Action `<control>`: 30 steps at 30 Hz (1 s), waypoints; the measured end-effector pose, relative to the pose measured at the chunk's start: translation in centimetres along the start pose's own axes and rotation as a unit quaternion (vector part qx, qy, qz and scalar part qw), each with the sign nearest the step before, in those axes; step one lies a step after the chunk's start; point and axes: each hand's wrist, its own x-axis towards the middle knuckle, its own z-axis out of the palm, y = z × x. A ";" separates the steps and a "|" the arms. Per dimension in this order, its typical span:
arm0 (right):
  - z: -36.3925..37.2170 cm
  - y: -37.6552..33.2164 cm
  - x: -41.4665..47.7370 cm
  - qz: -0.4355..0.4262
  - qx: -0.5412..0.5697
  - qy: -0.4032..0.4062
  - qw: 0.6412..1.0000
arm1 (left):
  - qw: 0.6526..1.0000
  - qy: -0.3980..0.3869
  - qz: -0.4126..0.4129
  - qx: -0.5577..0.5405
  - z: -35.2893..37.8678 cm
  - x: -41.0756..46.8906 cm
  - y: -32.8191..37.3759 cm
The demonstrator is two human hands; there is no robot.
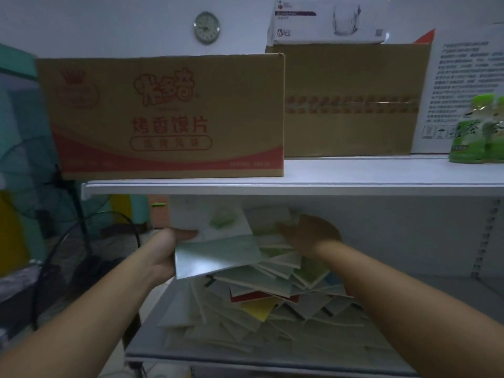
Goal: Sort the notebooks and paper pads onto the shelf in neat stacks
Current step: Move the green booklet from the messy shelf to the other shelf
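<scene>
A loose, untidy heap of notebooks and paper pads [272, 301] covers the lower white shelf [152, 347], with pale green, white, red and yellow covers lying at many angles. My left hand [166, 252] grips a few pale green and white notebooks [218, 257] by their left edge, raised above the heap. My right hand [308, 233] lies palm down on the notebooks at the top back of the heap, fingers spread. Whether it grips any of them is hidden.
The upper shelf [354, 184] hangs just above my hands and carries a printed cardboard box [169, 115], a plain cardboard box [351, 99] topped by a white glassware box [324, 23], and green tea bottles [477, 132]. A floor fan [60, 214] stands left of the shelf.
</scene>
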 end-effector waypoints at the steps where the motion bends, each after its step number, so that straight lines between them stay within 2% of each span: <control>1: 0.4 -0.4 0.3 0.002 -0.024 0.003 1.000 | 1.000 0.013 0.001 0.006 -0.1 -0.5 -0.1; 4: 1.0 -0.9 1.0 -0.006 -0.023 -0.004 1.000 | 0.998 0.059 -0.001 0.003 -0.3 -1.6 -0.6; 9: -0.4 -0.4 1.5 0.009 0.117 -0.097 0.988 | 0.994 0.104 -0.019 0.022 -0.8 -3.2 -0.6; 12: -1.0 0.1 1.5 0.031 0.230 -0.108 0.967 | 0.992 0.114 -0.028 0.045 -1.1 -4.3 -0.6; 16: -1.3 1.1 1.2 0.086 0.447 -0.094 0.885 | 0.990 0.124 -0.033 0.053 -0.5 -4.9 -1.0; 18: -1.3 1.8 1.0 0.100 0.517 -0.079 0.846 | 0.990 0.128 -0.037 0.052 0.2 -5.1 -1.2; 22: -1.6 2.9 -0.8 0.090 0.601 -0.056 0.792 | 0.988 0.129 -0.029 0.073 0.8 -5.0 -1.2; 25: -1.9 2.2 -2.6 0.080 0.629 -0.095 0.767 | 0.992 0.101 -0.001 0.073 0.8 -4.5 -1.0; 28: -1.7 -0.1 -4.4 0.070 0.597 -0.186 0.778 | 0.995 0.083 0.006 0.061 2.2 -3.9 -0.9; 30: -1.0 -1.3 -5.0 0.016 0.524 -0.192 0.829 | 0.996 0.066 0.000 0.052 3.1 -3.6 -1.1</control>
